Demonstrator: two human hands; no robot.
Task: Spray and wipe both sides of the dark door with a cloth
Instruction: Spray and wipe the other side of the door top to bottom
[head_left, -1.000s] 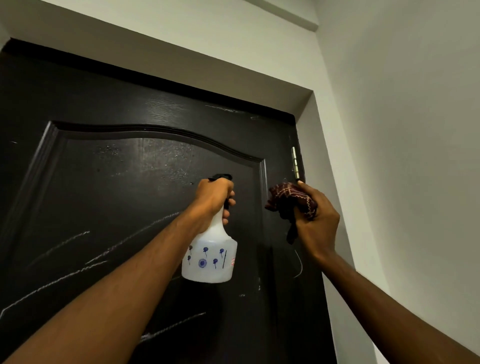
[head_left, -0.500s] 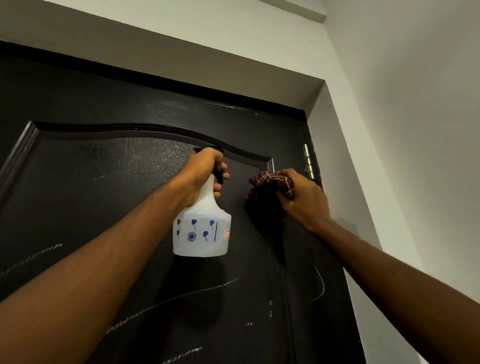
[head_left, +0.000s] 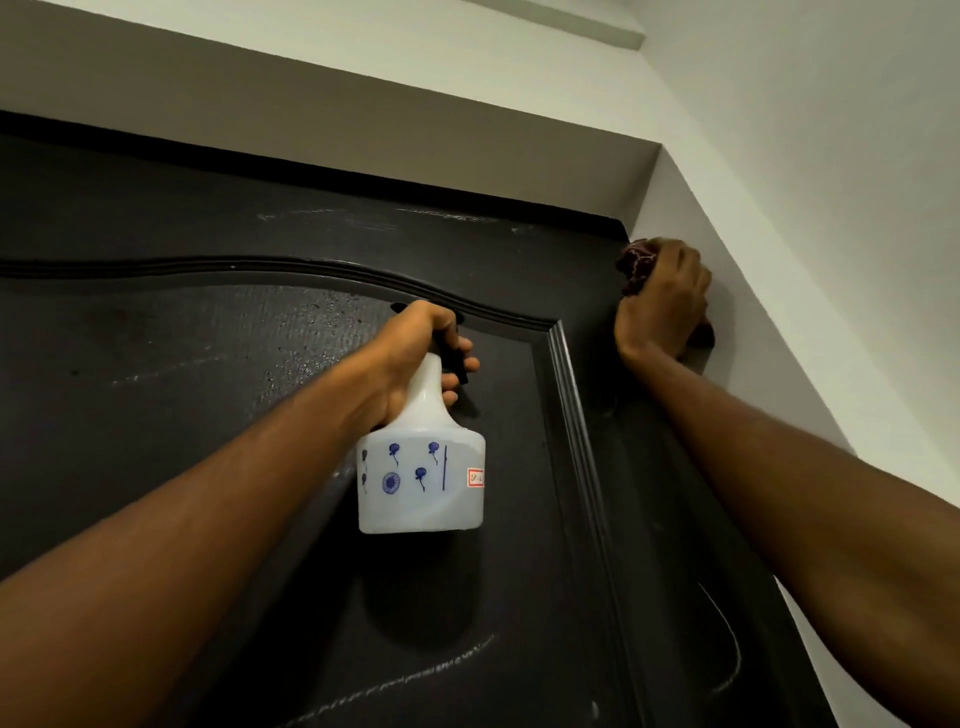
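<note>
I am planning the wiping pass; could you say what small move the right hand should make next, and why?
Probably sweep the dark red patterned cloth leftward along the dark panelled door's top rail. The right hand holds it at the door's upper right corner, pale smears show on the rail to its left, and the left hand holds the white plastic spray bottle below.
</note>
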